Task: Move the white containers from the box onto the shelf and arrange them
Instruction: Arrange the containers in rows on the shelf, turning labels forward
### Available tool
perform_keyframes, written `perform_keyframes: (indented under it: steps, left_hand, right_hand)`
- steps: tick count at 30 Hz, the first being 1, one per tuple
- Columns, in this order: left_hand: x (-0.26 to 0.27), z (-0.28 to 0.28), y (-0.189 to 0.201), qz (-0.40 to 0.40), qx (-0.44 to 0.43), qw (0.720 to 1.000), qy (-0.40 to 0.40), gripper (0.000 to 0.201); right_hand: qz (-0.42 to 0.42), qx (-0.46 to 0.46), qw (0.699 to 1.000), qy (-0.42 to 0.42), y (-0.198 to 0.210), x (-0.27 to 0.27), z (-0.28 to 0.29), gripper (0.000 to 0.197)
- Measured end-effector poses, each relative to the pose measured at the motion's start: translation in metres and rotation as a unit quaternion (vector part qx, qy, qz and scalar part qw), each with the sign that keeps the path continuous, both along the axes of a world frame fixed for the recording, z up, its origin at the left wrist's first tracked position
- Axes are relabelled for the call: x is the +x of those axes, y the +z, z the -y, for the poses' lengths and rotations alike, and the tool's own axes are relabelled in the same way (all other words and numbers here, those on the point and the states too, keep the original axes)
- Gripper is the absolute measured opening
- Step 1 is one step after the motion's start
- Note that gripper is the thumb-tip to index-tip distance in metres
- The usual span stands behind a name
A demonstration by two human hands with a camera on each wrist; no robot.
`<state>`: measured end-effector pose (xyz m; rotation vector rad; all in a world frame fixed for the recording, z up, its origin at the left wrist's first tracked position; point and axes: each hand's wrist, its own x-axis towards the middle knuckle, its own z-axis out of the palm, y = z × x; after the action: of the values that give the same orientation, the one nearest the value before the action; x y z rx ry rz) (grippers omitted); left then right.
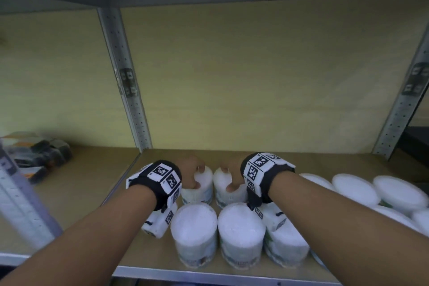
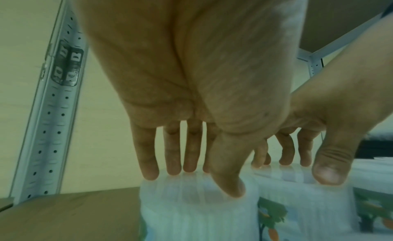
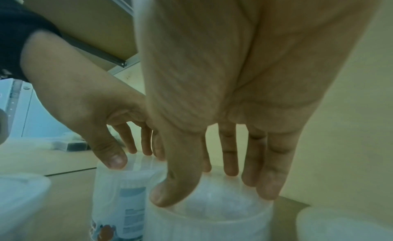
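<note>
Left hand (image 1: 190,175) grips the lid rim of a white round plastic container (image 1: 201,186), thumb on the near edge, four fingertips (image 2: 151,173) on the far edge, clamped from above. Right hand (image 1: 232,176) does the same on a second white round plastic container (image 1: 224,187) just beside the first; thumb near, fingers (image 3: 268,192) far. Both containers stand upright on the tan wooden shelf board (image 1: 313,162), touching or nearly touching each other; cannot tell which.

Landmark = the pair held. In front of it, toward the shelf edge, a row of upright white containers with printed labels (image 1: 195,232), close against the pair. To the right of it, more white lidded tubs (image 1: 355,189), blurred. To the left, past the grey perforated metal upright (image 1: 130,90), dark packaged items (image 1: 39,155) on the neighbouring bay. The box is not in view.

Step, by my read: setting down / squaring the back row.

Risks:
- wrists and the marker wristbands (image 1: 162,177) hang right over the front row; pulling back low could knock one over or off the shelf edge
- grip is on lid rims only, so a loose lid could pop if lifted
- pushing the pair back unevenly leaves the row crooked
</note>
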<state>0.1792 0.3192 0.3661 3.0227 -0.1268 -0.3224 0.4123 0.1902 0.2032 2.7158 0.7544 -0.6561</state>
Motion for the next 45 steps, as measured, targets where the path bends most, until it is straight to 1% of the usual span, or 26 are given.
perform_keyframes:
  steps: [2,5,6,7,9,11,12,14,15,19,24,31,37,40,43,45]
  left_hand:
    - [-0.006,0.002,0.000,-0.002,0.000,1.000,0.004,0.047]
    - [-0.013,0.006,-0.002,0.004,0.000,1.000,0.010,0.045]
    - [-0.015,0.007,-0.002,0.008,-0.001,1.000,0.011,0.045]
    - [-0.017,0.007,-0.003,0.012,-0.001,1.000,0.014,0.046]
    - [-0.020,0.008,-0.004,0.015,-0.003,1.000,0.019,0.046]
    - [-0.022,0.008,-0.004,0.016,-0.005,1.000,0.020,0.046]
    - [-0.023,0.008,-0.004,0.017,-0.004,1.000,0.021,0.046]
    - [-0.025,0.009,-0.004,0.015,-0.002,1.000,0.023,0.047]
    - [-0.026,0.009,-0.004,0.012,-0.003,1.000,0.025,0.047]
    - [-0.027,0.009,-0.004,0.009,-0.003,1.000,0.026,0.048]
    - [-0.031,0.009,-0.002,0.011,-0.008,1.000,0.022,0.045]
    - [-0.041,0.022,0.010,0.077,-0.053,0.995,0.046,0.047]
    - [-0.061,0.047,0.022,0.103,-0.092,0.989,0.048,0.033]
    - [-0.071,0.061,0.026,0.118,-0.100,0.987,0.045,0.025]
    - [-0.085,0.074,0.030,0.124,-0.101,0.986,0.036,0.042]
    - [-0.097,0.077,0.035,0.143,-0.100,0.984,0.027,0.045]
  right_hand:
    - [0.017,-0.003,1.000,0.000,0.009,-0.016,0.003,0.089]
    - [0.019,-0.001,1.000,-0.002,0.045,-0.057,0.007,0.081]
    - [0.026,0.001,1.000,-0.003,0.045,-0.058,0.005,0.079]
    - [0.018,0.013,1.000,-0.002,0.032,-0.049,0.006,0.079]
    - [0.017,0.005,1.000,-0.017,0.037,-0.052,0.011,0.075]
    - [0.015,0.043,0.999,-0.022,0.045,-0.060,0.021,0.069]
    - [0.017,0.042,0.999,-0.017,0.068,-0.084,0.028,0.068]
    - [0.007,0.087,0.996,-0.015,0.128,-0.155,0.038,0.064]
    - [-0.002,0.095,0.995,-0.019,0.139,-0.171,0.041,0.062]
    - [0.004,0.136,0.990,-0.031,0.152,-0.196,0.046,0.058]
    - [0.029,0.182,0.982,-0.030,0.158,-0.208,0.051,0.053]
    - [0.073,0.225,0.972,-0.018,0.170,-0.227,0.081,0.042]
    - [0.106,0.272,0.955,-0.044,0.185,-0.253,0.119,0.033]
    - [0.120,0.296,0.946,-0.051,0.192,-0.268,0.141,0.035]
    - [0.132,0.322,0.936,-0.061,0.204,-0.282,0.163,0.038]
    - [0.147,0.340,0.927,-0.063,0.214,-0.293,0.177,0.037]
